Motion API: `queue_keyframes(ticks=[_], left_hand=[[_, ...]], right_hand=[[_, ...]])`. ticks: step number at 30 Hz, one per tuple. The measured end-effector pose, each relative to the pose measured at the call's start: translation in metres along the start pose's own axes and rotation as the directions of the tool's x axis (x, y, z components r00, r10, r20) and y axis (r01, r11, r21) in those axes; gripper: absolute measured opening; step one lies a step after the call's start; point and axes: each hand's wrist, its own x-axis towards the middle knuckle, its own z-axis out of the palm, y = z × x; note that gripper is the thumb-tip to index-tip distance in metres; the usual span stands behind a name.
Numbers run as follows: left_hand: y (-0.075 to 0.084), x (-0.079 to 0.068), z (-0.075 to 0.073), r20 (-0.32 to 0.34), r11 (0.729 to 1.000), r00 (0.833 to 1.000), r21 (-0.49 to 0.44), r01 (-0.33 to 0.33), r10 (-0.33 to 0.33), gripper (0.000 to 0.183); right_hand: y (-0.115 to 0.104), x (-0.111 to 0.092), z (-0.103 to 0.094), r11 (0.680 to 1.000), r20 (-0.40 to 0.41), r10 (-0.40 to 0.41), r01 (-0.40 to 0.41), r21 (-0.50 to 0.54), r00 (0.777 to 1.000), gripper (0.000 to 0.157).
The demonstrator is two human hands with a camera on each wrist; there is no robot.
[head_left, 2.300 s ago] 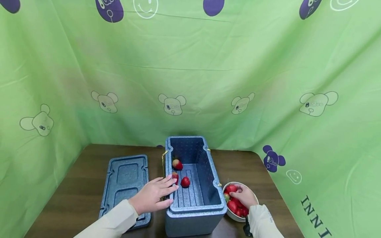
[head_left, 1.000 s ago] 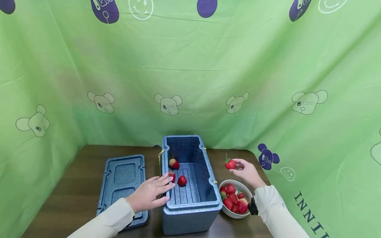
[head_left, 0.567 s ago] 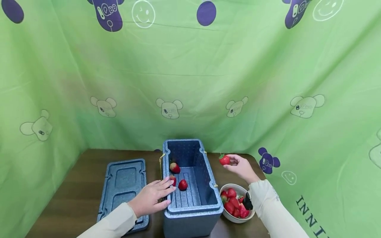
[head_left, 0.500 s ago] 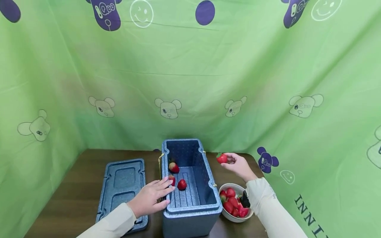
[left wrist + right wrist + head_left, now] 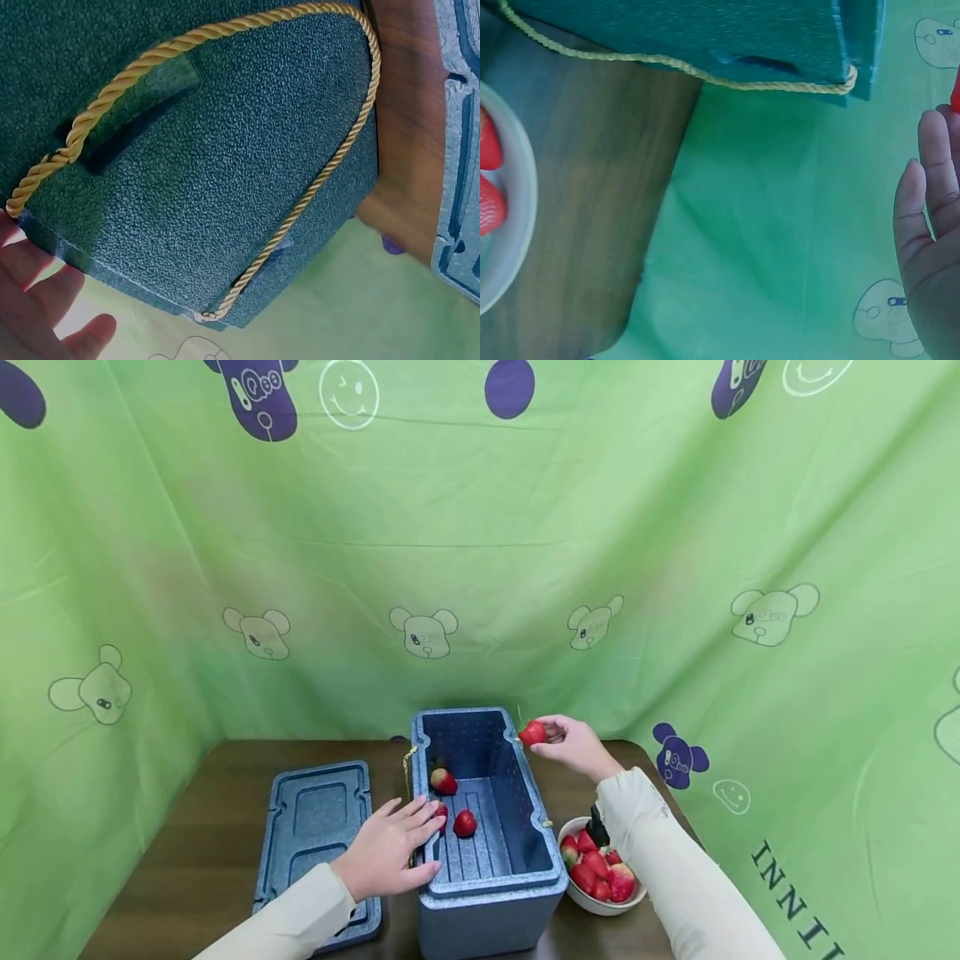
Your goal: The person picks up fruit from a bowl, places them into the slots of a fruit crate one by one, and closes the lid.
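Note:
Between the thumb and fingers of my right hand (image 5: 576, 747) a strawberry (image 5: 533, 733) is pinched, above the right rim of a blue foam box (image 5: 492, 902). Only a sliver of that strawberry shows at the right edge of the right wrist view, beside the hand (image 5: 934, 217). My left hand (image 5: 390, 852) rests with straight fingers on the box's left rim. Three strawberries lie inside the box: one at the left wall (image 5: 443, 782), one on the ribbed floor (image 5: 465, 823), and one partly hidden by the left fingers. A white bowl (image 5: 603, 907) with several strawberries stands right of the box.
The box's lid (image 5: 318, 810) lies on the brown table (image 5: 202, 827), left of the box. A yellow rope handle (image 5: 300, 202) loops along the box's side in the left wrist view, and another rope (image 5: 742, 84) shows in the right wrist view. A green curtain (image 5: 480, 543) hangs behind.
My right hand has lifted a strawberry out of the bowl and carried it left and away from me, to the box's right rim. The left hand stays on the left rim.

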Motion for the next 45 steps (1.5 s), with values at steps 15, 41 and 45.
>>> queue_keyframes(ticks=[15,41,45], left_hand=[[-0.002,0.000,0.001,0.020,0.996,1.000,-0.089,-0.003,0.005,0.055],[-0.007,-0.002,-0.008,0.045,0.988,0.999,-0.155,0.012,-0.005,0.057],[-0.004,0.000,-0.006,0.074,0.980,0.997,-0.192,0.042,-0.028,0.056]], right_hand=[[-0.025,0.031,0.019,1.000,0.050,-0.010,0.010,-0.008,0.999,0.042],[-0.063,0.072,0.078,0.991,-0.067,0.126,-0.123,0.048,0.990,0.046],[-0.061,0.068,0.079,0.983,-0.059,0.173,-0.169,0.071,0.983,0.047]])
